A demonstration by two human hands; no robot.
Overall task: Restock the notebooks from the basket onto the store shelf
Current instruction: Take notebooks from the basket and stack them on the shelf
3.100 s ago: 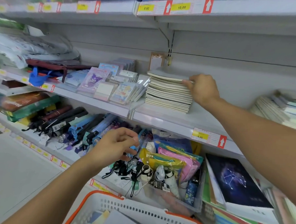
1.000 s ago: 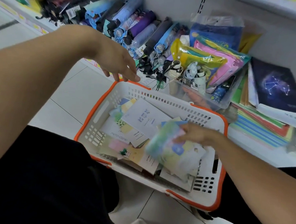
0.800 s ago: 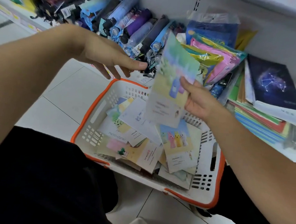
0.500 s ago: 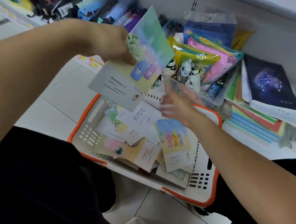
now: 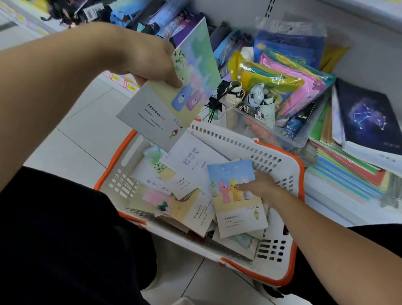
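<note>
A white basket with an orange rim (image 5: 285,166) sits on the floor in front of me, full of several thin notebooks. My left hand (image 5: 151,61) holds a pastel green notebook (image 5: 175,92) up above the basket's far left corner. My right hand (image 5: 261,188) is down inside the basket, fingers closed on the right edge of a notebook with pink and yellow rabbits (image 5: 234,200), which lies on the pile. A white notebook (image 5: 192,161) lies just behind it.
The bottom shelf (image 5: 346,202) beyond the basket carries folded umbrellas (image 5: 169,17), bright plastic pouches (image 5: 287,80), a clear bin (image 5: 277,135), a dark constellation notebook (image 5: 369,119) and coloured folders (image 5: 348,171). White floor tiles (image 5: 79,141) lie to the left; my dark-clothed knee (image 5: 58,238) fills the lower left.
The green notebook passed from my right hand to my left hand, which now holds it up. My right hand went back down into the basket and took hold of the rabbit notebook.
</note>
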